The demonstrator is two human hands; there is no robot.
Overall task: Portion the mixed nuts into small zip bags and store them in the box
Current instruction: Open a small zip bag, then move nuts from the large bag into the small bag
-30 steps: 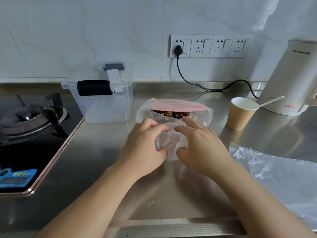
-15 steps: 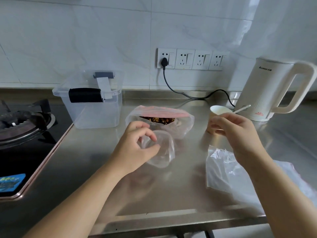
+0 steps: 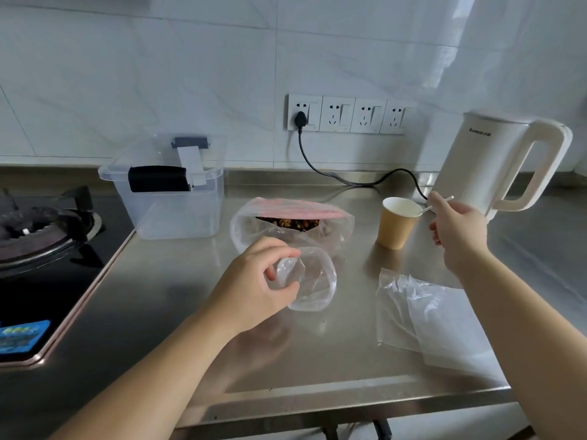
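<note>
Stainless-steel desk (image 3: 178, 300), brushed and faintly reflective. Left hand (image 3: 254, 287) near centre: thumb and curled fingers pinch the rim of a small zip bag (image 3: 313, 281), clear thin film, soft and crinkled; its mouth is held open in a rounded loop that faces up and toward the right, bag body sagging to the desk. No nuts visible in it.

Just beyond it, touching or nearly so, sits the large bag of mixed nuts (image 3: 292, 222): clear plastic, slumped and wide, pink zip strip along the far edge, long axis left to right, mouth open upward, brown nuts showing inside.

Right hand (image 3: 457, 230) at far right, fingers curled round the handle of a thin white plastic spoon (image 3: 440, 203) whose bowl end rests in a tan paper cup (image 3: 397, 222), upright, white inside.

Storage box (image 3: 171, 198) at far left of the desk: clear rigid plastic, rectangular, open top, black handle piece across it. Well apart from the small bag.

Flat clear spare bags (image 3: 425, 312) lie near right. White kettle (image 3: 495, 166) stands behind the cup
</note>
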